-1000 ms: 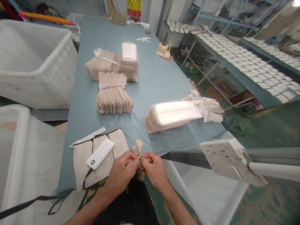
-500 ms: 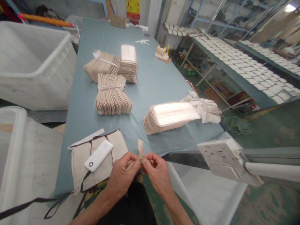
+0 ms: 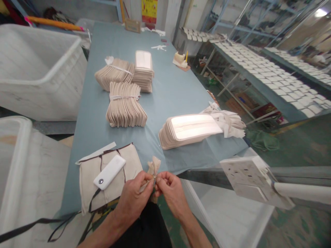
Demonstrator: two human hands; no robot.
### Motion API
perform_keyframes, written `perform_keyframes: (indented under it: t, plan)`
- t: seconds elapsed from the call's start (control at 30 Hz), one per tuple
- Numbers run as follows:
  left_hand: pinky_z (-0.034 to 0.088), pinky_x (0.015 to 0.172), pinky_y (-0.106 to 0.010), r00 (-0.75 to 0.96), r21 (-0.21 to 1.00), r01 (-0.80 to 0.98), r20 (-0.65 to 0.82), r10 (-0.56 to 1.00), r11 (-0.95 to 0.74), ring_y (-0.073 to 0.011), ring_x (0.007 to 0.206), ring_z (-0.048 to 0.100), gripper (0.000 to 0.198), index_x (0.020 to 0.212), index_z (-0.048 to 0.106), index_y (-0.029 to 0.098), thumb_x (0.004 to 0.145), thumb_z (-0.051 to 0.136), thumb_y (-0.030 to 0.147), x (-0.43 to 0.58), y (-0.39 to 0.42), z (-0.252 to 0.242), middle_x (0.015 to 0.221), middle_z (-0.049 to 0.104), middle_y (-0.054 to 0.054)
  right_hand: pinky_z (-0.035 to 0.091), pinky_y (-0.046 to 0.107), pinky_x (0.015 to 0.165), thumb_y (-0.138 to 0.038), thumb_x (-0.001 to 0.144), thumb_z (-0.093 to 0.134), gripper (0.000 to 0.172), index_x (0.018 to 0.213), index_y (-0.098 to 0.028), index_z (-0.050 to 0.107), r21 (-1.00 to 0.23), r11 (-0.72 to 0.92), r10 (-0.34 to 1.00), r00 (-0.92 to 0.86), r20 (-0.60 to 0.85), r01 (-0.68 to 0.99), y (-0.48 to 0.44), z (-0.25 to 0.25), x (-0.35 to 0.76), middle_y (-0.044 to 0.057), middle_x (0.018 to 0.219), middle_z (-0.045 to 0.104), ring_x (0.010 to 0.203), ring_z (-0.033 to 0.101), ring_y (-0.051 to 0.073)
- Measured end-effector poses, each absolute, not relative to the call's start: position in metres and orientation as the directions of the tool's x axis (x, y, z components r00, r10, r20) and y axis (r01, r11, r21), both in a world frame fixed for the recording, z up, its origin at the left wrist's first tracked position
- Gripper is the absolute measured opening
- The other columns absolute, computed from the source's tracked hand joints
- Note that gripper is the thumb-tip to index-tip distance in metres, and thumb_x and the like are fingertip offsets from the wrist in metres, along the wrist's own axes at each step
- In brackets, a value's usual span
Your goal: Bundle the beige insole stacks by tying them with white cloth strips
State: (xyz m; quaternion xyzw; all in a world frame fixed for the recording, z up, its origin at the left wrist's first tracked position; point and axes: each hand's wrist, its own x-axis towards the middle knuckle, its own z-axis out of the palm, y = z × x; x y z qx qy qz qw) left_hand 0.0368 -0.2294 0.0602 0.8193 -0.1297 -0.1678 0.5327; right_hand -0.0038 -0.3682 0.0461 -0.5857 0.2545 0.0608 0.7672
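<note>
Both hands meet at the table's near edge over a crumpled beige fabric strip. My left hand pinches the strip from the left, with a pale end showing between thumb and fingers. From the other side, my right hand pinches it at a gathered, knot-like spot. The strip's loose end sticks up above the fingertips. To the left lies a cream cloth pouch with a white power bank on top. A stack of beige fabric pads stands beyond my right hand.
Tied pad bundles and another pad stack sit farther up the blue-grey table. Fabric strips lie at its right edge. White bins stand left. A socket panel juts in at right.
The strip's upright end has spread wider above my fingers. Both hands keep their pinch in nearly the same place, and the view has shifted slightly.
</note>
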Motion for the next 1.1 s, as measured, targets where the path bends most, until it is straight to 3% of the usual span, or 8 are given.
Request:
perform_keyframes:
  t: [0.13, 0.3, 0.5, 0.63, 0.73, 0.87, 1.1]
  plan:
    - [0.049, 0.054, -0.022, 0.89, 0.943, 0.114, -0.237, -0.389, -0.312, -0.016, 0.059, 0.067, 0.028, 0.078, 0.061, 0.021, 0.091, 0.055, 0.045, 0.036, -0.23, 0.066, 0.064, 0.069, 0.0, 0.04, 0.019, 0.051, -0.044, 0.084, 0.062, 0.029, 0.077, -0.017, 0.055, -0.886, 0.238, -0.173, 0.88, -0.443, -0.399, -0.365, 0.049, -0.006, -0.005, 0.056, 0.054, 0.049, 0.052, 0.009]
    - [0.052, 0.06, -0.023, 0.924, 0.927, -0.02, -0.126, -0.361, -0.374, -0.0175, 0.07, 0.072, 0.026, 0.084, 0.064, 0.021, 0.092, 0.053, 0.043, 0.035, -0.227, 0.061, 0.074, 0.074, -0.002, 0.043, 0.021, 0.054, -0.048, 0.088, 0.059, 0.032, 0.082, -0.017, 0.055, -0.899, 0.147, -0.182, 0.882, -0.436, -0.414, -0.365, 0.057, -0.006, -0.003, 0.062, 0.059, 0.053, 0.057, 0.011]
    - [0.048, 0.06, -0.022, 0.929, 0.9, -0.075, -0.093, -0.358, -0.429, -0.0143, 0.064, 0.069, 0.022, 0.085, 0.064, 0.022, 0.092, 0.053, 0.039, 0.033, -0.226, 0.061, 0.071, 0.072, 0.001, 0.037, 0.02, 0.052, -0.046, 0.091, 0.055, 0.031, 0.081, -0.017, 0.054, -0.902, 0.126, -0.146, 0.892, -0.428, -0.413, -0.366, 0.058, -0.006, -0.004, 0.057, 0.057, 0.052, 0.051, 0.009]
    - [0.048, 0.059, -0.023, 0.909, 0.917, 0.025, -0.187, -0.372, -0.398, -0.016, 0.062, 0.067, 0.026, 0.092, 0.066, 0.02, 0.09, 0.055, 0.044, 0.034, -0.225, 0.072, 0.069, 0.071, 0.0, 0.041, 0.02, 0.054, -0.051, 0.087, 0.059, 0.035, 0.078, -0.018, 0.051, -0.882, 0.245, -0.104, 0.893, -0.438, -0.403, -0.367, 0.063, -0.006, -0.004, 0.056, 0.055, 0.05, 0.05, 0.009]
    - [0.042, 0.051, -0.023, 0.881, 0.936, 0.114, -0.251, -0.402, -0.334, -0.0147, 0.054, 0.056, 0.038, 0.093, 0.067, 0.018, 0.093, 0.051, 0.053, 0.035, -0.221, 0.084, 0.063, 0.063, 0.0, 0.049, 0.023, 0.056, -0.058, 0.082, 0.065, 0.043, 0.072, -0.019, 0.049, -0.84, 0.337, -0.049, 0.883, -0.466, -0.425, -0.368, 0.077, -0.006, -0.006, 0.053, 0.049, 0.046, 0.049, 0.009]
    - [0.039, 0.047, -0.021, 0.879, 0.955, 0.116, -0.227, -0.42, -0.274, -0.0122, 0.05, 0.049, 0.036, 0.089, 0.066, 0.018, 0.094, 0.054, 0.052, 0.034, -0.219, 0.095, 0.058, 0.054, 0.003, 0.051, 0.023, 0.055, -0.061, 0.076, 0.073, 0.05, 0.066, -0.018, 0.049, -0.793, 0.402, 0.044, 0.875, -0.482, -0.457, -0.37, 0.099, -0.007, -0.007, 0.055, 0.046, 0.043, 0.048, 0.007]
    - [0.038, 0.04, -0.018, 0.88, 0.964, 0.219, -0.261, -0.397, -0.149, -0.0105, 0.047, 0.046, 0.04, 0.108, 0.068, 0.023, 0.089, 0.066, 0.058, 0.017, -0.21, 0.131, 0.061, 0.054, 0.003, 0.051, 0.021, 0.051, -0.067, 0.074, 0.078, 0.057, 0.069, -0.018, 0.051, -0.746, 0.445, 0.21, 0.867, -0.451, -0.496, -0.373, 0.14, -0.015, -0.007, 0.056, 0.045, 0.041, 0.043, 0.005]
